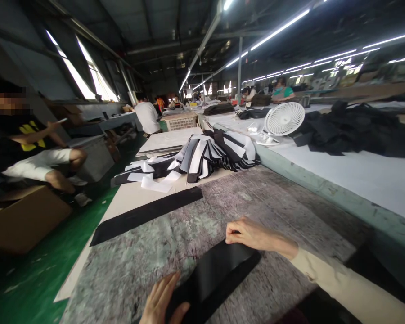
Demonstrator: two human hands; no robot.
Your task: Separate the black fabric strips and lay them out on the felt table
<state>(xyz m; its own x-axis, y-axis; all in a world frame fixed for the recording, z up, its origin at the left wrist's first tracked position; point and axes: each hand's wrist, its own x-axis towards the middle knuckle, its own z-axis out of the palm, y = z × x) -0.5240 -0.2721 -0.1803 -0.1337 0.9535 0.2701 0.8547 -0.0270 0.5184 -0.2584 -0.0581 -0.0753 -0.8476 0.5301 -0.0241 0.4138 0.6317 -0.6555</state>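
A black fabric strip [212,274] lies on the grey mottled worktable [148,256] right in front of me. My left hand [162,301] rests flat on its near end with the fingers stretched out. My right hand [253,235], in a cream sleeve, pinches the strip's far end with closed fingers. A second, longer black strip [145,213] lies further away to the left, apart from both hands.
A heap of black and white fabric pieces [202,157] sits at the table's far end. A white fan [283,119] and a pile of black cloth [357,128] lie on the right-hand table. A person [23,144] sits at the left beside a cardboard box [23,220].
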